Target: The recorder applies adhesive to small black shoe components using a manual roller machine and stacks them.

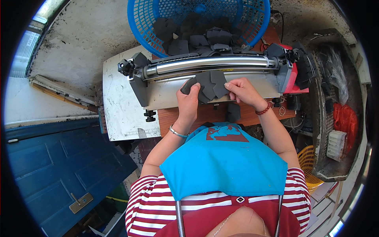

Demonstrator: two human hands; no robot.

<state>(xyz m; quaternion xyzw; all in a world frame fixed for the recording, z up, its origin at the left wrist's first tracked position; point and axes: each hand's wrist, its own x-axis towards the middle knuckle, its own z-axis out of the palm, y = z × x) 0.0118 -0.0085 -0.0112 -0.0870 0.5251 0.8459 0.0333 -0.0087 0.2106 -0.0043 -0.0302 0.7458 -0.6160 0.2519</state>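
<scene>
My left hand is closed round a stack of dark grey flat pieces, thumb on top. Several pieces fan out to the right over the metal bed of a machine with a shiny roller. At the right edge of the fan, my right hand pinches one piece between thumb and fingers. Behind the roller, a blue plastic basket holds a heap of similar dark pieces. One more dark piece lies at the wooden table edge, below the bed.
Black knobs stick out at the machine's left end, and a red side panel stands at its right. To the right are a dark trough, a red plastic bag and a yellow basket. A blue door lies lower left.
</scene>
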